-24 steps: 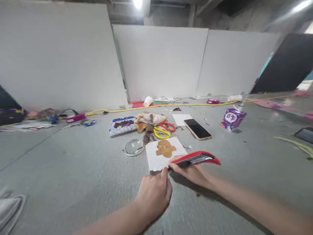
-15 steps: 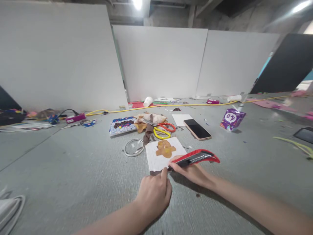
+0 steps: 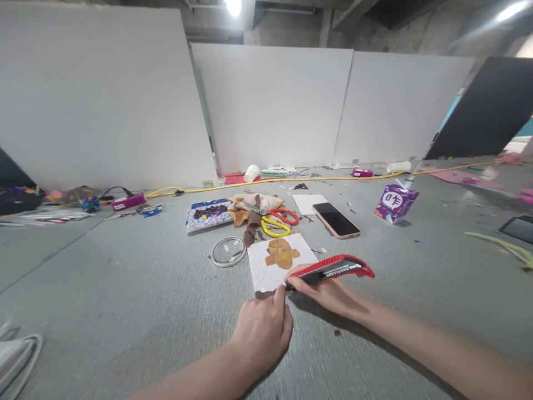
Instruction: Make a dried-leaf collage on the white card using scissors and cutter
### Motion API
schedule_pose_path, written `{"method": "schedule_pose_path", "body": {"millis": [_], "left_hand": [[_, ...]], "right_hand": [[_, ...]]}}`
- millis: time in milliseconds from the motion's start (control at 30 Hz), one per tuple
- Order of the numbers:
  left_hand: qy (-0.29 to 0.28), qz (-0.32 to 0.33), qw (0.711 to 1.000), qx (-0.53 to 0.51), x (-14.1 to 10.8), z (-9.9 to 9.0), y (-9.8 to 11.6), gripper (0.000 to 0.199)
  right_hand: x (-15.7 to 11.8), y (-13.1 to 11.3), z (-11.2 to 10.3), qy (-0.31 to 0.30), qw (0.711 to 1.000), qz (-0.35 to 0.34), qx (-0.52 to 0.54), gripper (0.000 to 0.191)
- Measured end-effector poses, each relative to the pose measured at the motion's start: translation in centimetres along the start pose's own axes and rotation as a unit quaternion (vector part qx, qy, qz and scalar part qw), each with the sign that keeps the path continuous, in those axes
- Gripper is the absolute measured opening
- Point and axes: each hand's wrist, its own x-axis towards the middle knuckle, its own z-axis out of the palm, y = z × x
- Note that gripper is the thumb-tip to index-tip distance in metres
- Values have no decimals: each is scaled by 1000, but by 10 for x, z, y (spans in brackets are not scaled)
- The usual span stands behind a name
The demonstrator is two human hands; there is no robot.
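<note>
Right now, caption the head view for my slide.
Left hand at the near edge of the card, right hand gripping a red knife; scissors and phone beyond.

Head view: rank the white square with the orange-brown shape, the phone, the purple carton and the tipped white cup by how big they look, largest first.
1. White square
2. Phone and purple carton: too alike to rank
3. White cup, though it also lies farthest from the camera

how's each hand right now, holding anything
Left hand: curled at the white card's near edge; grip can't be told.
Right hand: closed, holding the red cutter.
</note>
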Motion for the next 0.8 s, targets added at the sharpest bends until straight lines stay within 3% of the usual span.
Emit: {"method": "schedule_pose_path", "body": {"millis": [267,367,433,500,567,800], "left_hand": [[-5,-5,1000,4,-1,1,0,29],[-1,-5,1000,11,-1,2,0,32],[0,1,1000,16,-2,2,0,37],[-3,14,1000,19,-2,1,0,43],[-15,27,999,21,-2,-1,0,46],[-26,19,999,7,0,-5,0,44]], "right_hand": [[0,2,1,10,1000,-27,-6,23],[-1,3,-1,109,994,16,22,26],[-1,3,-2,187,978,79,52,26],[1,4,-2,224,960,143,85,26],[3,5,-2,230,951,172,113,26],[5,5,-2,219,954,167,118,28]]}}
